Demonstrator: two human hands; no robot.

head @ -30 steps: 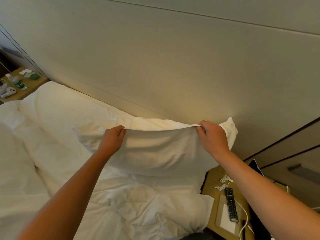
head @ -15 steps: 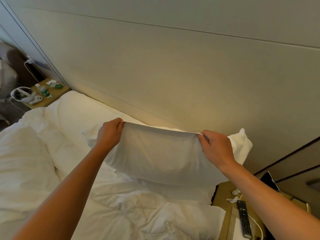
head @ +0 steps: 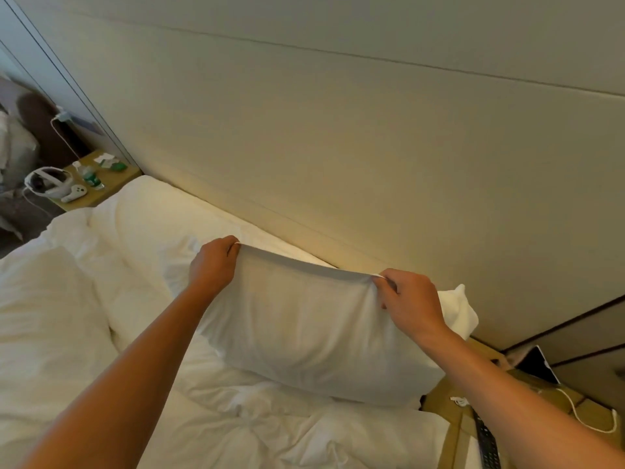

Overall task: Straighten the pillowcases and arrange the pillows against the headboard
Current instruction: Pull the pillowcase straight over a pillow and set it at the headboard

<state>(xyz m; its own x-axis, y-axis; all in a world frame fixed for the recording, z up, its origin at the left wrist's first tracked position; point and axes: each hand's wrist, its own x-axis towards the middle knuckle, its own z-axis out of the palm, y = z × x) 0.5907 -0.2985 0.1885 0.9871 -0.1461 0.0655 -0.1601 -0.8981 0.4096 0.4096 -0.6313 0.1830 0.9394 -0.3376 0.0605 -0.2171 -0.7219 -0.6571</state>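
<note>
A white pillow (head: 304,336) stands on its long edge on the bed, in front of the beige padded headboard (head: 338,147). My left hand (head: 214,265) pinches the top edge of its pillowcase near the left corner. My right hand (head: 411,301) pinches the same edge farther right, and the fabric is pulled taut between them. A loose white corner of the case (head: 458,311) sticks out behind my right hand. A second white pillow (head: 148,211) lies flat against the headboard to the left.
A rumpled white duvet (head: 50,316) covers the bed in front and to the left. The right nightstand (head: 446,404) carries a black remote (head: 487,445), a white cable and a dark tablet. The far left nightstand (head: 101,187) holds a headset, bottle and small items.
The pillow has come down from hanging in the air to standing on the bed, its top edge pulled straighter between my hands. The view has shifted left and down.
</note>
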